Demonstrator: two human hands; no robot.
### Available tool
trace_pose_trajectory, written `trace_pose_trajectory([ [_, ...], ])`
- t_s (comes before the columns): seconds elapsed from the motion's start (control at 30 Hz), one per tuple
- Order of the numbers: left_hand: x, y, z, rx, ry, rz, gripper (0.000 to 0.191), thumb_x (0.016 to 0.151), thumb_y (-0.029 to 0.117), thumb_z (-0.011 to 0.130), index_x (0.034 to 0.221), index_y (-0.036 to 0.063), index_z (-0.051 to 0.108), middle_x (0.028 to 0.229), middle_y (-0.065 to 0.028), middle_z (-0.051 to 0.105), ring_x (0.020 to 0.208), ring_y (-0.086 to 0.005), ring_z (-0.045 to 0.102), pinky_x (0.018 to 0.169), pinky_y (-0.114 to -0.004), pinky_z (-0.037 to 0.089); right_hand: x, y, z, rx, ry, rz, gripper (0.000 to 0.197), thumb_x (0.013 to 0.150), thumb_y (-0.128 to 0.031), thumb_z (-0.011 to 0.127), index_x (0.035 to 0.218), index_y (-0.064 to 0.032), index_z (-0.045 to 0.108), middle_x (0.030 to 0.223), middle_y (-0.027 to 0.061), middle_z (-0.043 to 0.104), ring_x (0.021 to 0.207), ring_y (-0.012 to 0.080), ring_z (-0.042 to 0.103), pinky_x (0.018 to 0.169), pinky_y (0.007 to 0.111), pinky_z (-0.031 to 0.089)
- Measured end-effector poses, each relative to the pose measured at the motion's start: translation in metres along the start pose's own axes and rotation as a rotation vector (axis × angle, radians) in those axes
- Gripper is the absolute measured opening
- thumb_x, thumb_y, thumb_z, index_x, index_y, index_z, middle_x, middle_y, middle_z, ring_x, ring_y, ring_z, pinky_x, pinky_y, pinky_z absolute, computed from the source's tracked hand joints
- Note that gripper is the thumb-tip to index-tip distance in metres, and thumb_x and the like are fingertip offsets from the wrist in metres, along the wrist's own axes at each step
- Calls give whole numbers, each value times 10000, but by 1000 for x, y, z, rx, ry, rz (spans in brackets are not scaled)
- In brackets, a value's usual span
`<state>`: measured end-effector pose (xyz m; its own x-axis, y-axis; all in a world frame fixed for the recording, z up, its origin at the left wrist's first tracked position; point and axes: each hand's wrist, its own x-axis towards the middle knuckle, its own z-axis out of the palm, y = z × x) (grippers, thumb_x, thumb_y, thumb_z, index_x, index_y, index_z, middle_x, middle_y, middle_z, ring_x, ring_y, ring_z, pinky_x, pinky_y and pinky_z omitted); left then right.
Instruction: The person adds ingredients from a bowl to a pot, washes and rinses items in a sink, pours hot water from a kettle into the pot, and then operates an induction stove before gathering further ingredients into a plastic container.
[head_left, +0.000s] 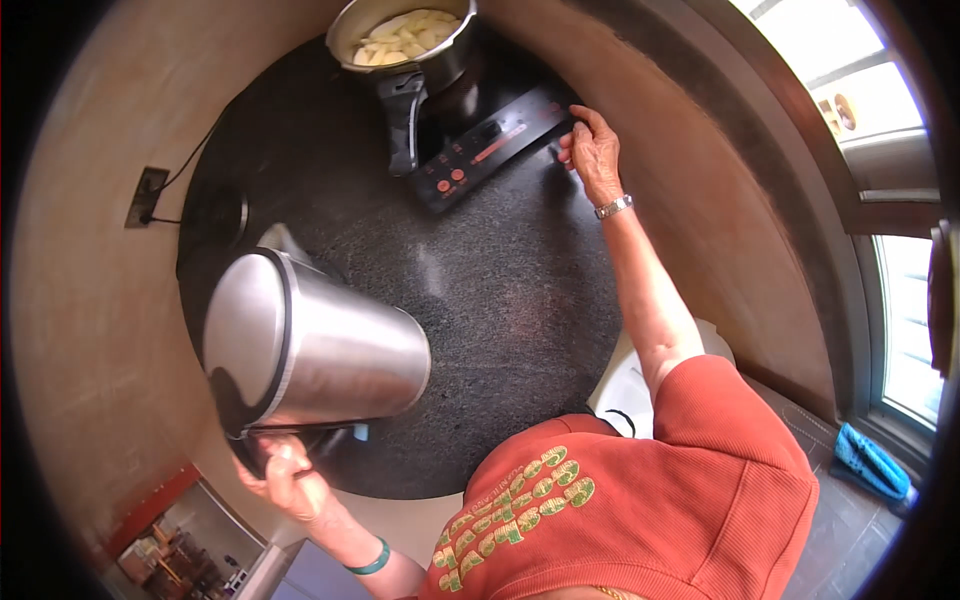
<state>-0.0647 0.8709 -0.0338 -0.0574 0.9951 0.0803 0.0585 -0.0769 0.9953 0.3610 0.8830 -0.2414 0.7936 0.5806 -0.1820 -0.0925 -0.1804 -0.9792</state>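
My left hand (289, 476) is closed around the black handle of a brushed-steel electric kettle (352, 352), its lid shut. The kettle hangs above the dark countertop, its spout (281, 240) towards the far side. At the far end, an open metal pot (450, 67) with a long black handle (403, 127) holds pale sliced food (409, 36). It stands on a black induction cooktop, whose control panel (491, 146) shows lit red marks. My right hand (592, 154) is at the panel's right end, index finger extended; whether the fingertip touches is unclear.
Speckled black countertop (510, 300) stretches between the hands. On the left, a wall socket (146, 196) has cords plugged in, near a round kettle base (225, 217). A white appliance (626, 379) stands beside my right arm. A blue cloth (870, 461) lies by the window.
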Motion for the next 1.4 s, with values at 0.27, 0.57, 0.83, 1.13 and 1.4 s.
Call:
trace_pose_trajectory([
  [0.27,61,31,26,-20,124,192,179,709,1,535,887,-11,513,604,-4,380,509,-88,321,495,-228,298,1,9,-26,-697,-187,-306,550,791,-15,401,1297,-231,402,864,204,593,708,350,569,712,405,458],
  [0.57,101,41,10,-92,44,185,59,735,25,530,790,20,510,590,24,334,514,-74,287,509,-221,276,19,-10,-23,-1089,-307,-392,649,672,-5,471,1289,-204,433,746,170,611,707,345,585,599,437,450],
  [0.83,104,35,0,-133,21,172,53,749,40,544,794,31,518,603,27,342,518,-69,287,515,-220,273,18,-12,-13,-917,-306,-626,542,681,-7,439,1193,-159,527,722,195,604,674,366,578,578,448,447],
  [1.13,112,25,-14,-170,99,287,67,753,42,558,804,37,515,577,41,335,485,-53,286,477,-215,267,-6,-15,-13,-758,-156,-673,373,735,-48,524,1104,-93,535,682,172,597,644,350,589,595,426,464],
  [1.4,133,2,7,-159,178,283,130,701,21,653,807,20,577,601,30,448,486,-73,365,454,-231,297,-95,20,-78,-244,-116,-121,87,813,-49,511,752,4,545,581,50,538,522,95,491,476,271,413],
])
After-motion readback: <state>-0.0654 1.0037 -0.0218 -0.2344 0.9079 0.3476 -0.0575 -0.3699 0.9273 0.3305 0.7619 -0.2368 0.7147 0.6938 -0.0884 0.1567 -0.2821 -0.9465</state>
